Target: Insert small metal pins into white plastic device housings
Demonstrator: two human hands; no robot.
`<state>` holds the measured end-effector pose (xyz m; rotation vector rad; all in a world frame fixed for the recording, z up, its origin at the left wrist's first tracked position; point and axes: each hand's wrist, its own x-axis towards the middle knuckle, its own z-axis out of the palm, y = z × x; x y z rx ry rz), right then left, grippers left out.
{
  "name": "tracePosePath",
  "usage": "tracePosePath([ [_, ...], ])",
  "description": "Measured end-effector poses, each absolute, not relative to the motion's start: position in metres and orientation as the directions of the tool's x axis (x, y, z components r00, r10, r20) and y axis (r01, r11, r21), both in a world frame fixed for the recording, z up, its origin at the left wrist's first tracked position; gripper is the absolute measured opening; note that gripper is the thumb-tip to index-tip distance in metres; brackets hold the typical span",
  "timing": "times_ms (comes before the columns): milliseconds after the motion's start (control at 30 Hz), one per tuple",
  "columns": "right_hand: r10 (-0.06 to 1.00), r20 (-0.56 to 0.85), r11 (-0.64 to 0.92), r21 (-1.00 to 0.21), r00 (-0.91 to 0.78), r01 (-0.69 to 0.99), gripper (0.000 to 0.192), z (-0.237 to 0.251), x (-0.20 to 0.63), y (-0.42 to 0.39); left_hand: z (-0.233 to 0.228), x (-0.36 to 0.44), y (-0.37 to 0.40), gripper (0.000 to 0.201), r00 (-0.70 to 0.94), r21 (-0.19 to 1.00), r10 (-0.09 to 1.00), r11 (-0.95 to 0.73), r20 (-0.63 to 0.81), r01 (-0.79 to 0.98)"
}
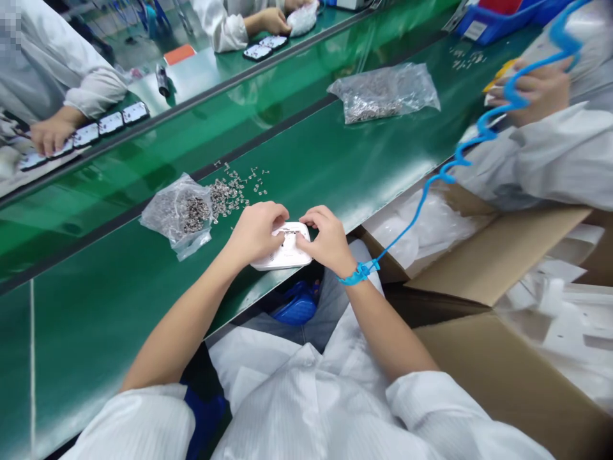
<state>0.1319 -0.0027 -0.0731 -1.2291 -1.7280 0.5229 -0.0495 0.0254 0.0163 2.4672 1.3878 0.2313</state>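
Observation:
A white plastic housing (pixel 287 259) with rounded corners lies at the near edge of the green bench, in front of me. My left hand (pixel 258 231) grips its left side, thumb on the upper face near a slotted recess. From the right, my right hand (pixel 330 239) holds the housing, its thumb pressing on the face and its fingers curled over the far edge. Whether a small part sits under the thumbs I cannot tell. A blue wrist strap (pixel 357 273) with a coiled cord circles my right wrist. Small metal clips (pixel 230 195) spill from an opened plastic bag (pixel 175 214) beyond my left hand.
Another bag of metal parts (pixel 385 92) lies farther along the green bench (pixel 119 306). Cardboard boxes (pixel 460 255) with white parts stand at my right. A co-worker's hand (pixel 541 89) works at the right; others work behind the green divider (pixel 268 96). The blue coiled cord (pixel 421 204) stretches up right.

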Motion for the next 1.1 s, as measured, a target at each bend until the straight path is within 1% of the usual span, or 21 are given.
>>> tracePosePath([
  [167,0.89,0.447,0.431,-0.767,-0.086,0.476,0.021,-0.072,0.135,0.0,0.011,-0.041,0.023,0.029,0.474,0.217,0.881,-0.464,0.009,0.859],
  [367,0.891,0.449,0.434,-0.808,-0.059,0.398,0.02,-0.07,0.141,0.002,0.013,-0.041,0.01,0.031,0.442,0.059,0.897,-0.441,-0.006,0.896],
  [467,0.892,0.452,0.425,-0.826,-0.015,0.37,0.016,-0.073,0.141,0.001,0.014,-0.071,-0.014,0.032,0.384,0.036,0.923,-0.383,-0.008,0.923],
  [567,0.918,0.395,0.38,-0.875,-0.012,0.301,0.021,-0.078,0.145,0.004,0.014,-0.134,-0.048,0.029,0.257,0.055,0.966,-0.255,-0.026,0.965],
  [633,0.941,0.338,0.335,-0.913,-0.026,0.234,0.033,-0.078,0.154,0.015,0.015,-0.188,-0.071,0.026,0.114,0.044,0.993,-0.113,-0.031,0.993],
  [667,0.945,0.326,0.321,-0.918,-0.02,0.232,0.04,-0.077,0.16,0.024,0.016,-0.217,-0.082,0.025,0.037,0.034,0.999,-0.036,-0.034,0.999],
  [700,0.943,0.333,0.32,-0.908,0.004,0.271,0.047,-0.074,0.169,0.034,0.019,-0.244,-0.092,0.024,-0.033,0.018,0.999,0.034,-0.041,0.999],
  [733,0.931,0.363,0.323,-0.875,0.048,0.36,0.052,-0.072,0.179,0.046,0.024,-0.27,-0.1,0.024,-0.097,-0.011,0.994,0.096,-0.041,0.995],
  [800,0.876,0.461,0.289,-0.735,0.139,0.613,0.056,-0.066,0.201,0.071,0.036,-0.313,-0.115,0.022,-0.199,-0.065,0.98,0.199,0.009,0.978],
  [867,0.832,0.514,0.161,-0.584,0.209,0.796,0.06,-0.064,0.224,0.093,0.049,-0.341,-0.125,0.021,-0.267,-0.097,0.961,0.274,0.078,0.957],
  [933,0.822,0.514,0.036,-0.479,0.246,0.877,0.065,-0.066,0.243,0.107,0.059,-0.353,-0.129,0.021,-0.318,-0.113,0.931,0.341,0.178,0.933],
  [1000,0.824,0.503,-0.043,-0.407,0.263,0.913,0.065,-0.069,0.252,0.111,0.063,-0.349,-0.125,0.023,-0.353,-0.111,0.891,0.397,0.286,0.911],
  [1033,0.826,0.5,-0.064,-0.377,0.261,0.924,0.064,-0.07,0.251,0.107,0.061,-0.341,-0.12,0.025,-0.352,-0.101,0.875,0.404,0.332,0.909],
  [1100,0.829,0.505,-0.071,-0.328,0.238,0.942,0.058,-0.07,0.24,0.09,0.052,-0.316,-0.103,0.028,-0.284,-0.071,0.877,0.336,0.386,0.939],
])
